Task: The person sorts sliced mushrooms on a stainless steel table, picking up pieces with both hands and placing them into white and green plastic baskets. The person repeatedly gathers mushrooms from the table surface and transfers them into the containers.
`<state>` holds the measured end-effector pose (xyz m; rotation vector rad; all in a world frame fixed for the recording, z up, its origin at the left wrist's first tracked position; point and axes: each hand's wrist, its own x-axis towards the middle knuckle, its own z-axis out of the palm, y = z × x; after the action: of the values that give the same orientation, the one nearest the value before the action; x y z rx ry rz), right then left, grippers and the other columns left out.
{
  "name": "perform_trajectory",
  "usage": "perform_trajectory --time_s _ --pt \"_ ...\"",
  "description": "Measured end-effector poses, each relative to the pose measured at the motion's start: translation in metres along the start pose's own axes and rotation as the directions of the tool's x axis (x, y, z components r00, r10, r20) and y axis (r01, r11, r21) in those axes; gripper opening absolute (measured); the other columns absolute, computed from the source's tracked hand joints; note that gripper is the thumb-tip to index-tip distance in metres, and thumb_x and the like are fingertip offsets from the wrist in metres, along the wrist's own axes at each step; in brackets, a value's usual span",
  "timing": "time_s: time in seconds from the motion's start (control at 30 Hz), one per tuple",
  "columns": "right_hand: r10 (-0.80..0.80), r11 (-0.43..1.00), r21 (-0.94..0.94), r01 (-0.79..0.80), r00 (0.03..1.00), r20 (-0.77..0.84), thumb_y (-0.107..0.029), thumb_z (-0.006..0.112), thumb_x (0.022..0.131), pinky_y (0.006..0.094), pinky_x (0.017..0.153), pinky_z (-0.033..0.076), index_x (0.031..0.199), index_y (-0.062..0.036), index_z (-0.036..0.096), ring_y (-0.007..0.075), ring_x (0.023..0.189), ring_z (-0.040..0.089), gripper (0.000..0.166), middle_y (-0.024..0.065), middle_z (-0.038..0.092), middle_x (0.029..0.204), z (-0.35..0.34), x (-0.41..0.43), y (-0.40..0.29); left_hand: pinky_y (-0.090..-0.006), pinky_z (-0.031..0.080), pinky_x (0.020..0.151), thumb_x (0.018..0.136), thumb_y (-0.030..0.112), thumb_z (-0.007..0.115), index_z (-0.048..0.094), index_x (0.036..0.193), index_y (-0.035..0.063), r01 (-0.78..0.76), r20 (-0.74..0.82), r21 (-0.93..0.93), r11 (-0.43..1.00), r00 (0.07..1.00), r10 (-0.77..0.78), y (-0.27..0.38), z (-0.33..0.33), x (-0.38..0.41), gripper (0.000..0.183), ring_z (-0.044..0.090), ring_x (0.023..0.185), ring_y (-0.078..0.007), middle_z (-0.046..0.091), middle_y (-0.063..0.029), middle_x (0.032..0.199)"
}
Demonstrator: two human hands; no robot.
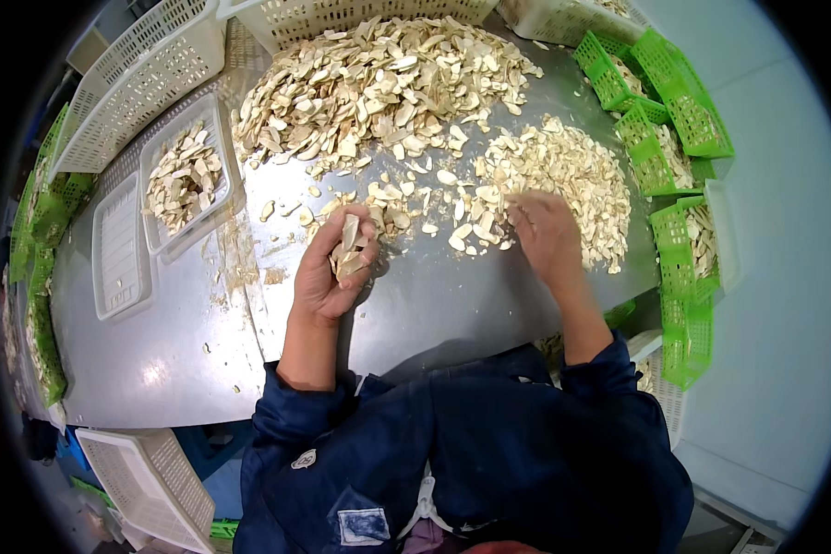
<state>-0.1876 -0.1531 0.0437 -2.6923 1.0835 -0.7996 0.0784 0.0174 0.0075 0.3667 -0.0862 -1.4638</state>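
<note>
My left hand (pixel 334 266) is curled around a few pale dried slices (pixel 350 249), held just above the metal table (pixel 415 311). Beneath and beyond it lie scattered slices and crumbs. My right hand (pixel 544 232) is at the near left edge of a pile of smaller pale slices (pixel 568 173), its fingertips by the loose pieces there; whether it pinches one is hidden. Farther off, a large heap of bigger dried slices (pixel 388 90) spreads across the back of the table.
At left, a clear plastic tray (pixel 219 176) holds slices beside another shallow tray (pixel 119 249). White perforated baskets (pixel 145 90) line the back. Green baskets (pixel 689 104) of slices stand along the right edge, more green baskets (pixel 45 332) at far left. A white basket (pixel 149 485) sits below the table.
</note>
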Motion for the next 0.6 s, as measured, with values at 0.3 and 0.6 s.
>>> perform_trajectory --time_s 0.3,0.6 --pt "0.005 0.939 -0.344 0.012 0.999 0.047 -0.013 0.065 0.086 0.0367 0.087 0.051 0.104 -0.0129 0.073 0.0245 0.102 0.061 0.02 0.0044 0.068 0.106 0.0 0.01 0.033 -0.0163 0.039 0.034 0.1 0.016 0.055 0.055 0.108 0.0012 0.045 -0.018 0.079 0.996 0.999 -0.044 -0.006 0.0 0.003 0.017 0.056 0.07 -0.0155 0.06 -0.0118 0.092" --pt "-0.203 0.979 0.052 0.197 0.971 0.127 -0.015 0.073 0.08 0.0392 0.083 0.051 0.098 -0.0139 0.072 0.0268 0.09 0.062 0.017 0.0044 0.067 0.091 0.025 0.041 0.008 -0.017 0.038 0.034 0.105 0.03 0.049 0.057 0.101 0.0015 0.057 -0.033 0.139 0.989 0.998 -0.053 -0.009 0.002 0.007 0.03 0.058 0.065 -0.0157 0.062 -0.0109 0.088"
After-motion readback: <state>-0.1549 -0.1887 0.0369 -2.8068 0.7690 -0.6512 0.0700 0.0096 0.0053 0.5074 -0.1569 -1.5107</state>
